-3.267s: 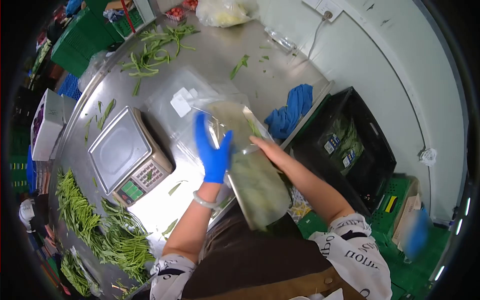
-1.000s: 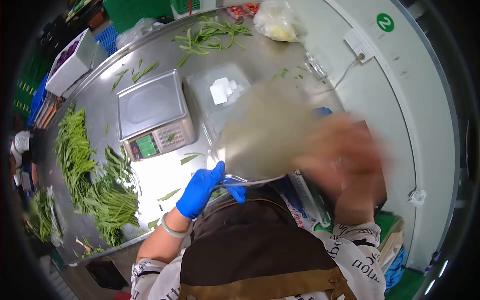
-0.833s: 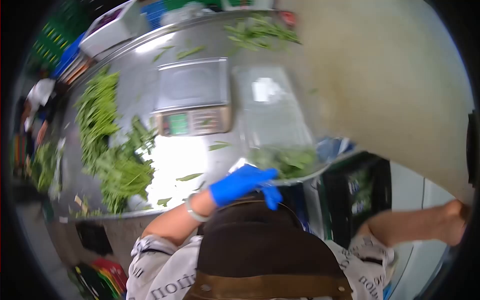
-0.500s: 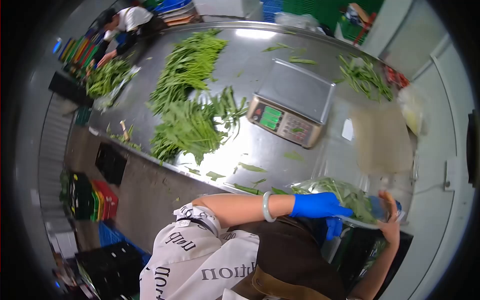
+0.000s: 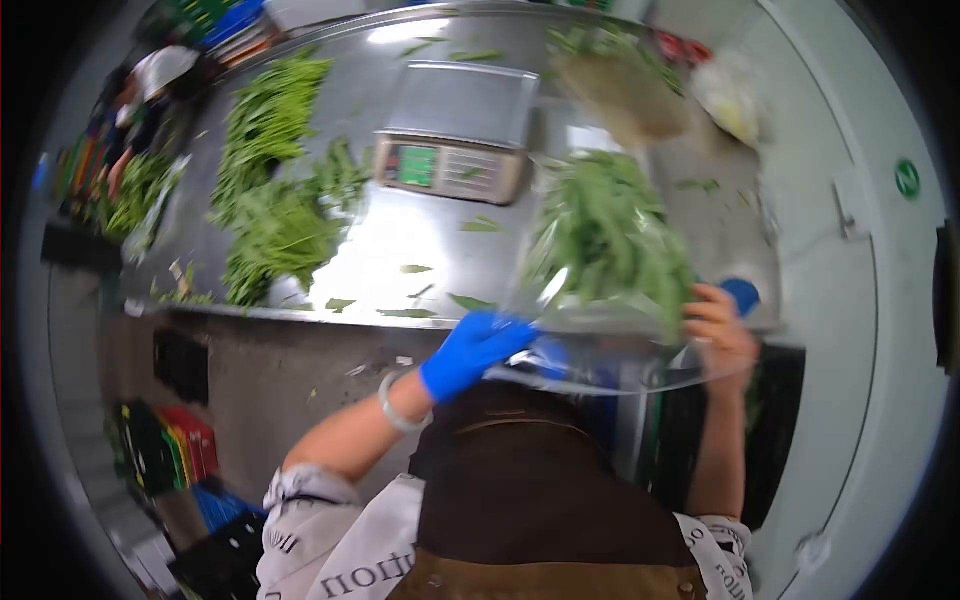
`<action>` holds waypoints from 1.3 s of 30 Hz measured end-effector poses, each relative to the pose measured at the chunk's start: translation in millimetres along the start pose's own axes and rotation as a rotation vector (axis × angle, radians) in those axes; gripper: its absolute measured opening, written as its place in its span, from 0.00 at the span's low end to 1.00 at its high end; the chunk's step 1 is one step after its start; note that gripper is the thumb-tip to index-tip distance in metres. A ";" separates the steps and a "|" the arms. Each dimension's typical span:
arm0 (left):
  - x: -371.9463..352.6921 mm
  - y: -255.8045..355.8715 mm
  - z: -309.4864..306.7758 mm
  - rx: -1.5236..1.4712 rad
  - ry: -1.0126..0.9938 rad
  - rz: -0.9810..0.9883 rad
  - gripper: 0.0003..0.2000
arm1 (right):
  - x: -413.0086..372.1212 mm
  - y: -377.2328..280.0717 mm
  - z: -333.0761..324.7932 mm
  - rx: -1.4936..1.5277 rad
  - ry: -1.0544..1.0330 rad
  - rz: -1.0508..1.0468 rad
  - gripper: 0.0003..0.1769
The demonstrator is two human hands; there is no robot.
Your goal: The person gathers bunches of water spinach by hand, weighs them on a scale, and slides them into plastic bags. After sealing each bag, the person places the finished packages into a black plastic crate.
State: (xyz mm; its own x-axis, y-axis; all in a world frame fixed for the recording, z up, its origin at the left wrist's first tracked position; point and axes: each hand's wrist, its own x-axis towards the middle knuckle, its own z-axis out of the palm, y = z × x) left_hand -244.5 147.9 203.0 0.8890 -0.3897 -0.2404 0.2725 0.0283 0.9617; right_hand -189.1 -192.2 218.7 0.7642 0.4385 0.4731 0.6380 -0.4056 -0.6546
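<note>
A clear plastic bag (image 5: pixel 560 375) with leafy green vegetables (image 5: pixel 605 235) in it lies at the table's front edge, its mouth towards me. My left hand (image 5: pixel 475 350), in a blue glove, is closed on the left side of the bag's mouth. At the right side, my bare right hand (image 5: pixel 722 335) grips the bag with its fingers bent over the edge. Just beyond the right hand is a blue object (image 5: pixel 740 295), too blurred to name. The greens' leaves point away from me, deeper in the bag.
A weighing scale (image 5: pixel 455 130) with a lit green display stands on the metal table (image 5: pixel 420 245). Piles of long leafy greens (image 5: pixel 270 150) lie to its left. A co-worker (image 5: pixel 150 90) bends over more greens at far left. Beyond the bag lies a blurred brown sheet (image 5: pixel 620 95).
My hands have moved apart, the left one leftward, stretching the bag's mouth wide. The bag of greens now lies farther onto the table. My view has swung to the right.
</note>
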 end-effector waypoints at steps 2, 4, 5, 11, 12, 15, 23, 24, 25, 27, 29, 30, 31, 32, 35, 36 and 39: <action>-13.6 -92.7 26.8 -0.305 0.084 -0.271 0.17 | -72.2 17.3 36.2 0.136 -0.045 0.350 0.10; -21.4 -182.4 41.8 -0.364 0.015 -0.424 0.18 | -136.7 49.1 73.3 0.020 -0.154 0.333 0.12; -25.7 -228.6 44.7 -0.346 -0.005 -0.495 0.19 | -172.1 67.7 89.7 0.009 -0.223 0.357 0.12; -40.0 -287.0 62.5 -0.302 0.127 -0.569 0.18 | -181.9 78.5 94.7 -0.293 -0.371 0.340 0.16; -40.0 -284.5 62.9 -0.342 0.164 -0.546 0.18 | -158.0 77.4 95.3 -0.297 -0.275 0.304 0.16; -39.9 -288.3 62.3 -0.510 0.187 -0.512 0.17 | -79.7 60.1 111.7 -0.292 -0.056 0.246 0.20; -27.7 -306.3 71.7 -0.382 0.198 -0.522 0.15 | -46.6 131.5 198.4 -0.456 -0.460 0.191 0.33; -34.1 -261.3 74.4 -0.449 0.286 -0.497 0.14 | -42.2 120.1 196.1 -0.431 -0.435 0.183 0.32; -35.2 -273.2 77.2 -0.445 0.356 -0.339 0.14 | -42.1 102.0 193.5 -0.330 -0.370 0.174 0.29; -29.8 -293.0 81.5 -0.588 0.443 -0.373 0.12 | -64.2 62.3 192.4 -0.206 -0.425 0.090 0.22; -23.1 -313.2 91.7 -0.676 0.467 -0.394 0.10 | -103.2 25.9 200.6 0.012 -0.591 -0.005 0.15; -18.2 -316.7 95.1 -0.665 0.478 -0.446 0.09 | -120.6 10.7 205.9 0.030 -0.683 -0.054 0.12; -14.1 -318.0 100.2 -0.652 0.483 -0.501 0.08 | -138.4 1.4 212.7 0.017 -0.704 -0.009 0.12; -14.6 -306.3 88.7 -0.756 0.481 -0.456 0.06 | -131.3 -11.5 225.8 0.000 -0.749 0.057 0.12; -9.6 -307.0 90.5 -0.460 0.527 -0.543 0.07 | -149.2 -8.0 235.8 -0.046 -0.774 0.103 0.11; -7.7 -312.4 90.9 -0.418 0.515 -0.546 0.08 | -147.0 -13.9 232.9 -0.057 -0.731 0.007 0.12; -2.3 -300.8 87.5 -0.428 0.571 -0.622 0.09 | -140.1 -21.1 221.3 -0.061 -0.738 -0.092 0.11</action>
State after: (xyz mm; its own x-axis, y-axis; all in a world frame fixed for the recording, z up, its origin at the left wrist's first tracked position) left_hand -360.7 59.7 -74.2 0.5536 0.0575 -0.8308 0.7696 0.3460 0.5367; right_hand -330.6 -67.6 35.7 0.4583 0.8888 -0.0086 0.7170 -0.3754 -0.5874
